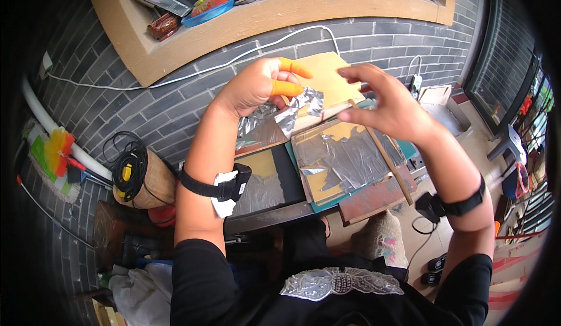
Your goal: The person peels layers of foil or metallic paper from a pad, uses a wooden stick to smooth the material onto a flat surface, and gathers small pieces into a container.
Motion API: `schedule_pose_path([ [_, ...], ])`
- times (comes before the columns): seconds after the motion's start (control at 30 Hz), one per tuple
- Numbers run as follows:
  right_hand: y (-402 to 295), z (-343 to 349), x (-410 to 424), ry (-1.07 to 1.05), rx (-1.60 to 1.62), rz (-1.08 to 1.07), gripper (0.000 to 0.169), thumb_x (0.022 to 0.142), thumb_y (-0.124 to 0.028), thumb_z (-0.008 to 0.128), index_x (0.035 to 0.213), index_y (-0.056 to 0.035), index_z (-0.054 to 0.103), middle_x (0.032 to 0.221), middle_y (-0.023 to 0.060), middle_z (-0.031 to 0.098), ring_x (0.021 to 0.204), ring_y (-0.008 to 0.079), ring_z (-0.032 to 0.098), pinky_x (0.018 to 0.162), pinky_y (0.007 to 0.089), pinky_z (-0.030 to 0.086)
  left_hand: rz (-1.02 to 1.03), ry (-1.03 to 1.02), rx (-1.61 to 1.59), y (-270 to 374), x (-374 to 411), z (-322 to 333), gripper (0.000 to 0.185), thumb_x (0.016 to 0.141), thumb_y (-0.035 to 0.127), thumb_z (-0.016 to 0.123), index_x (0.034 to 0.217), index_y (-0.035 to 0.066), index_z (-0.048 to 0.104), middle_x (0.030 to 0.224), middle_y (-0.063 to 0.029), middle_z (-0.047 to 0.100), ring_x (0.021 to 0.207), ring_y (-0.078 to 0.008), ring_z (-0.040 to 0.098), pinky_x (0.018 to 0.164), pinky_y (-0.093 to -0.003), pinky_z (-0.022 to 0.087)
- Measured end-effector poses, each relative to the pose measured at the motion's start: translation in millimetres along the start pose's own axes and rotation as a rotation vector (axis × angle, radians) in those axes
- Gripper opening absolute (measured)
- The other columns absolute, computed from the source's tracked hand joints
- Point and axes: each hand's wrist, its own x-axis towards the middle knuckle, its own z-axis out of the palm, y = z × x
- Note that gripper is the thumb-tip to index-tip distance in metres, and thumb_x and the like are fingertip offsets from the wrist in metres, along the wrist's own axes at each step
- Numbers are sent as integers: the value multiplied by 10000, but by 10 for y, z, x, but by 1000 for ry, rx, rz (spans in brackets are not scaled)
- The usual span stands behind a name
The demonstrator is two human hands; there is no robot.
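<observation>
My left hand [256, 85] wears orange finger cots on its thumb and forefinger. A crumpled strip of silver foil [312, 101] hangs from its fingertips. My right hand [392, 102] is held across from it, fingers apart and slightly blurred, with nothing seen between them. Beneath the hands is a stack of yellow paper sheets [326, 69]. Nearer to me, a yellow sheet partly covered with torn silver foil [350, 161] lies on a teal board. A thin wooden stick [388, 163] rests slantwise over its right side. More foil [258, 122] lies behind my left wrist.
Another foil-patched yellow sheet [258, 190] lies at the table's left. A reddish board [377, 201] juts past the front edge. Left of the table, coiled black cable [127, 168] sits on a round woody stand [151, 177]. A white cable [193, 78] runs along the brick wall below a cluttered ledge [280, 8].
</observation>
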Motion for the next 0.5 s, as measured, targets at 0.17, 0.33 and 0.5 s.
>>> schedule_pose_path([
  [0.17,-5,105,357,-293,185,188,406,758,-177,784,1075,20,623,993,88,657,913,141,591,841,288,455,36,-20,-31,141,-51,258,338,796,107,695,1090,-27,595,858,-31,627,679,-64,581,555,-187,468],
  [0.33,-3,204,437,-318,519,350,97,796,-24,708,874,28,683,804,26,674,741,71,579,731,226,457,193,61,-243,-219,-22,180,445,883,175,604,1261,-30,488,1024,-87,641,882,-134,626,758,-283,524],
  [0.5,17,165,469,-169,651,315,82,837,-47,670,892,13,673,828,31,678,708,75,603,665,229,488,374,208,-822,-867,-17,481,508,940,360,518,1325,33,462,1265,-99,568,1186,-227,521,1025,-390,384],
])
